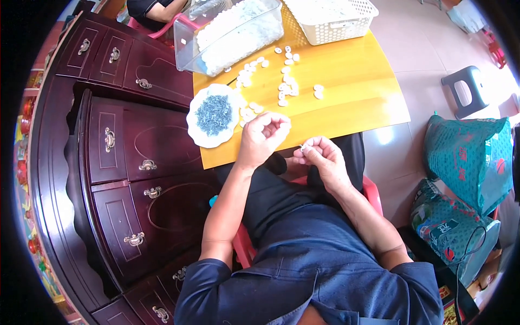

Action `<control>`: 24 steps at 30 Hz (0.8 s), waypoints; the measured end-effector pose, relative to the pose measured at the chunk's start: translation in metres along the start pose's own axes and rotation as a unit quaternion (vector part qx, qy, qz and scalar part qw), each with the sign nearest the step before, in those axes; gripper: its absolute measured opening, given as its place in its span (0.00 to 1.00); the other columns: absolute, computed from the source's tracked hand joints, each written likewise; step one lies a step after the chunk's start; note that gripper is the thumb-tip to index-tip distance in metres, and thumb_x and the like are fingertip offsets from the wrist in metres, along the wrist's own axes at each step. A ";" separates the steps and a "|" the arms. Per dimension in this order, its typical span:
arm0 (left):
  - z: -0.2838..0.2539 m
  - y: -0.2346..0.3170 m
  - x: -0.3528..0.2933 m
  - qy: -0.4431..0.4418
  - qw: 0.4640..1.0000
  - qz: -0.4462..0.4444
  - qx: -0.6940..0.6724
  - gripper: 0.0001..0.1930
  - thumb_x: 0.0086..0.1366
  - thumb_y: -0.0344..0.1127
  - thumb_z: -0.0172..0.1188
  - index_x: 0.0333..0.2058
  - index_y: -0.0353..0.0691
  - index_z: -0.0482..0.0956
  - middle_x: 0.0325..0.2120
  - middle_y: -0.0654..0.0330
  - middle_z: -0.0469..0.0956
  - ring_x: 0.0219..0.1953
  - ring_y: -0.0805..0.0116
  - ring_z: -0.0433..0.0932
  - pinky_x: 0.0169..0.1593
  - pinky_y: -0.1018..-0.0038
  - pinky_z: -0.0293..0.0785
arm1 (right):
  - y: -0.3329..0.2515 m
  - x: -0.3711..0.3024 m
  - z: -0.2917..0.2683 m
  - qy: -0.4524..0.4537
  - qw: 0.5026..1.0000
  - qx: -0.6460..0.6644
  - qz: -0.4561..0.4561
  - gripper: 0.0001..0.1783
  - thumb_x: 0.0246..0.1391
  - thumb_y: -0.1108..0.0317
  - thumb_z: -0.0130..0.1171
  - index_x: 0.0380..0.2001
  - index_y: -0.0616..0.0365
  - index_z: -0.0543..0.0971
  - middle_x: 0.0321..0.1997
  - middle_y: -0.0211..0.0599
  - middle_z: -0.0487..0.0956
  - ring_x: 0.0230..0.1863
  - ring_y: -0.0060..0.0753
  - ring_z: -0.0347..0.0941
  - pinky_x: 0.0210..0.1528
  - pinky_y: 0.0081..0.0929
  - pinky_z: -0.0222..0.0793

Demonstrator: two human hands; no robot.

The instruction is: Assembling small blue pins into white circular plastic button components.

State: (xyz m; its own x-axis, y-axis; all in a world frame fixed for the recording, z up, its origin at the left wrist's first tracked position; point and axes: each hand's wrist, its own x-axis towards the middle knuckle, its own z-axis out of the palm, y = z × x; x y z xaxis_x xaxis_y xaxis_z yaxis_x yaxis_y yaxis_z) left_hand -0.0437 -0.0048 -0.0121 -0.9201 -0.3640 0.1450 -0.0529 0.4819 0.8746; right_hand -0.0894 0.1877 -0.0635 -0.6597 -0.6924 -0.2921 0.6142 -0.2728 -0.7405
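Note:
My left hand [261, 140] hovers over the near edge of the yellow table [346, 70], thumb and fingers pinched together. Whatever lies in that pinch is too small to make out. Lower and to the right, my right hand [328, 163] closes its thumb and forefinger on a small whitish piece [303, 147], mostly covered by the fingertips. Left of my left hand is a white scalloped dish [196, 130] with a heap of small dark, thin metal-looking pieces [214, 115]. Several small white oval parts [288, 85] lie scattered beyond both hands.
A clear plastic bin [187, 51] full of white parts stands at the table's far side, beside a white perforated basket [341, 32]. Dark wooden cabinets [116, 135] line the left. Teal bags [468, 160] and a grey stool [466, 92] occupy the floor at right. Another person's arm [165, 11] shows behind.

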 end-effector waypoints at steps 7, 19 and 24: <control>0.006 -0.004 -0.020 -0.027 0.944 -0.152 -0.292 0.06 0.69 0.27 0.61 0.43 0.36 0.81 0.35 0.61 0.84 0.34 0.77 0.82 0.41 0.80 0.80 | -0.001 -0.001 0.001 -0.003 1.000 -0.003 -0.006 0.05 0.68 0.71 0.56 0.42 0.60 0.76 0.37 0.37 0.84 0.36 0.21 0.80 0.44 0.20 0.76; -0.006 -0.003 -0.026 0.027 0.973 -0.088 -0.212 0.11 0.70 0.28 0.59 0.48 0.31 0.80 0.32 0.61 0.81 0.31 0.78 0.79 0.39 0.81 0.77 | 0.001 -0.002 0.002 -0.009 1.000 -0.008 -0.009 0.05 0.68 0.70 0.56 0.41 0.60 0.76 0.36 0.36 0.85 0.35 0.20 0.80 0.43 0.18 0.75; -0.003 -0.004 -0.034 -0.034 0.985 -0.074 -0.150 0.13 0.69 0.25 0.61 0.50 0.31 0.79 0.32 0.61 0.81 0.32 0.78 0.79 0.39 0.81 0.77 | 0.002 -0.001 0.001 -0.014 1.000 0.008 0.001 0.05 0.68 0.70 0.56 0.42 0.60 0.76 0.38 0.36 0.85 0.35 0.20 0.80 0.44 0.18 0.75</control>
State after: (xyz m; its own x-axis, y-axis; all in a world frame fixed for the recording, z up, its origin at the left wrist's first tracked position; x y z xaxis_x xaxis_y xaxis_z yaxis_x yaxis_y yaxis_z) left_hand -0.0111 0.0028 -0.0189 -0.9355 -0.3530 -0.0177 -0.0816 0.1670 0.9826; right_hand -0.0870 0.1876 -0.0645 -0.6458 -0.7115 -0.2770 0.6229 -0.2811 -0.7300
